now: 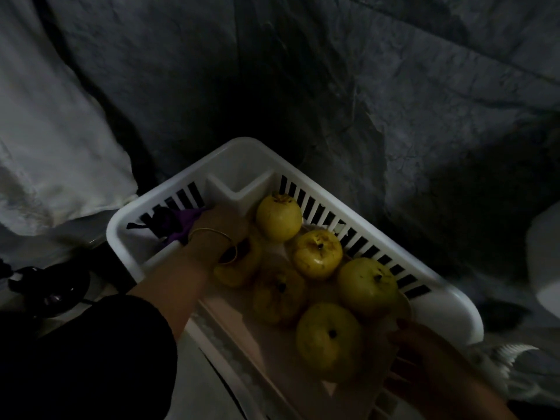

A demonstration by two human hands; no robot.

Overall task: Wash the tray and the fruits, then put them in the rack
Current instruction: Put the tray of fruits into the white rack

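The white rack (454, 310) sits slanted in the middle of the view, with one rounded corner pointing away. Its long sides have dark slots and its rim is thick and smooth. Dark grey stone (363, 101) lies past its far sides, so there is open room there. A white cloth (54, 131) is close to its left corner. A black thing (48, 286) lies low on the left, and a blurry white object (545, 262) is at the right edge.

The pale tray (266, 353) is inside the rack, and it has a patterned strip along its left edge. Six yellow fruits (318, 254) sit on the tray, packed close and touching each other. They are round, with dark stem spots and small brown marks. The ones near the left arm are in shadow.

The hands are well apart, one at each end of the tray. The left hand (224, 222) reaches into the rack at the far end, with a gold bangle (212, 237) on the wrist and a dark sleeve (91, 344) on the arm. Its fingers are hidden, so I cannot tell what it holds. A purple cloth (181, 222) lies bunched in the rack just beside it. The right hand (430, 359) grips the tray's near corner, with the thumb on top of the rim.
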